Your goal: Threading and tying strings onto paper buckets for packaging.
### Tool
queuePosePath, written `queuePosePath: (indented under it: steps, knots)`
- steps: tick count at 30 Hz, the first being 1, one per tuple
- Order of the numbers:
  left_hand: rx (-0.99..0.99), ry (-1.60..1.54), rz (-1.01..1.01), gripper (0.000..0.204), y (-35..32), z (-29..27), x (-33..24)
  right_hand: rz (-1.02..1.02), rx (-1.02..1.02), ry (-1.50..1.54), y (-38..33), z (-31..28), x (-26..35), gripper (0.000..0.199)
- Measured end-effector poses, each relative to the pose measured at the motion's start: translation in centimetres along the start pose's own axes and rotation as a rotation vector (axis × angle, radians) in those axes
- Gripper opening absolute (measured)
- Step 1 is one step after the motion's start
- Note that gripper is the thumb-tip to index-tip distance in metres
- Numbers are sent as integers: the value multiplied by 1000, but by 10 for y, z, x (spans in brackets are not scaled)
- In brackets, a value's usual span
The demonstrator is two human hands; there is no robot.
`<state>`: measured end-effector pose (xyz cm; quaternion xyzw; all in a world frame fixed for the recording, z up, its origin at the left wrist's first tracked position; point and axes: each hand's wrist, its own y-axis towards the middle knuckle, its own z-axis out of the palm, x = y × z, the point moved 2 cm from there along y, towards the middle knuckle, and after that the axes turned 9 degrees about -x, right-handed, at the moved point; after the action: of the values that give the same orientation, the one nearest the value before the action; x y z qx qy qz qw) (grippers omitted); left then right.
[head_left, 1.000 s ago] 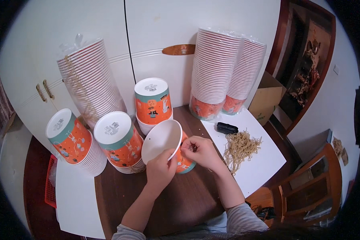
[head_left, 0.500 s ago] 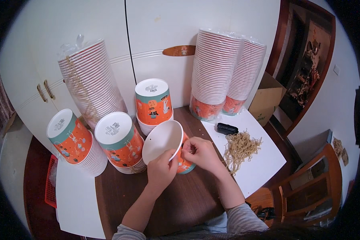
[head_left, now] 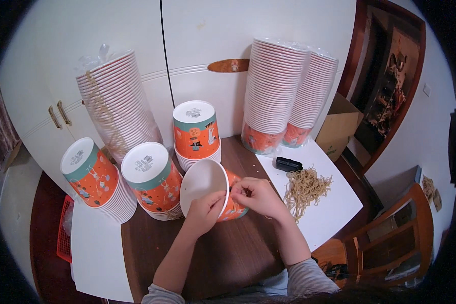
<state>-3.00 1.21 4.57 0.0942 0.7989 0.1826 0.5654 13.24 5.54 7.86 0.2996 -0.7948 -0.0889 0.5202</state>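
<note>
At the centre of the frame, a person's left hand [head_left: 203,213] grips the white rim of an orange printed paper bowl [head_left: 211,195] tipped on its side over a dark brown wooden tabletop [head_left: 228,258], fingers curled over the lip and thumb against the outer wall. Just right of it, the right hand [head_left: 253,195] is drawn together in a pinch at the bowl's rim, fingertips pressed close on something too small to make out. The bowl's white interior faces the lower left of the frame. To the left stand two short stacks of upturned orange-and-teal paper bowls, one at centre left [head_left: 154,182] touching the held bowl's edge, another at far left [head_left: 93,177]; a third short stack [head_left: 196,131] sits just above the hands. A tall leaning stack of paper bowls wrapped in clear plastic [head_left: 116,109] rises at upper left against white cupboard doors [head_left: 50,76], and two more tall wrapped stacks [head_left: 283,91] stand at upper right. On a white table surface [head_left: 334,213] to the right lie a loose heap of tan rubber bands [head_left: 304,187] and, just above it, a small black oblong object [head_left: 288,163]. A brown cardboard box [head_left: 339,126] sits beyond the table at right, and a red plastic crate [head_left: 64,230] shows at lower left.
</note>
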Motion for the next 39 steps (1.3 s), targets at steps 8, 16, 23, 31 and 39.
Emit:
queuePosePath:
  steps: [8,16,23,31,39]
  knots:
    - [33,91,22,17,0,-1,-10,-49,65,-9,-1,-2,0,12]
    - [-30,15,-30,9,-1,2,1,-166,119,-1,2,-16,-7,10]
    - [-149,-211,-46,7,-2,0,8,182,121,8,1,-63,-41,8]
    - [-141,-130,-14,8,4,-10,10,740,-540,-1093,-18,-118,-114,19]
    - [-212,-288,-48,5,7,-13,2,-29,-189,-593,-3,-79,-70,61]
